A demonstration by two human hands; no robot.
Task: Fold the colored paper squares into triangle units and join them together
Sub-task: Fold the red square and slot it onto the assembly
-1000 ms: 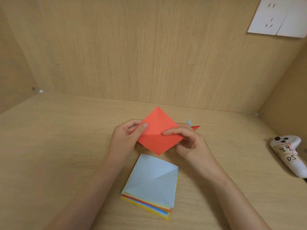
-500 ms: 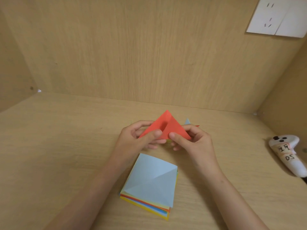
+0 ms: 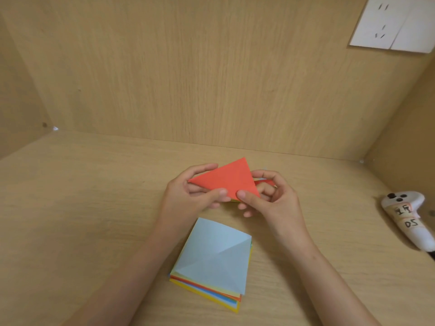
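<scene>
Pale wood makes up the desk (image 3: 82, 208) and the wall behind it, with a white socket (image 3: 395, 24) high at the far right. Both hands hold the red triangle (image 3: 228, 180) just above the desk at mid-scene. The left hand (image 3: 188, 198) pinches its left part, thumb on top and fingers behind. The right hand (image 3: 275, 201) pinches its right-near corner in the same way. The two thumbs sit almost touching on the near edge.

That long edge runs left to right, dipping nearer at the right, and the peak points far. Neither hand is closer than the other, so a next fold or crease would likely work along this edge from the middle.

Between the forearms, near of the triangle and apart from it, lies the stack (image 3: 216, 257) of squares, pale blue on top. A red sliver (image 3: 266, 182) shows behind the right fingers, possibly a finished unit, though too little shows to tell. A white controller (image 3: 404, 217) lies well off to the right, and nothing blocks the hands.
</scene>
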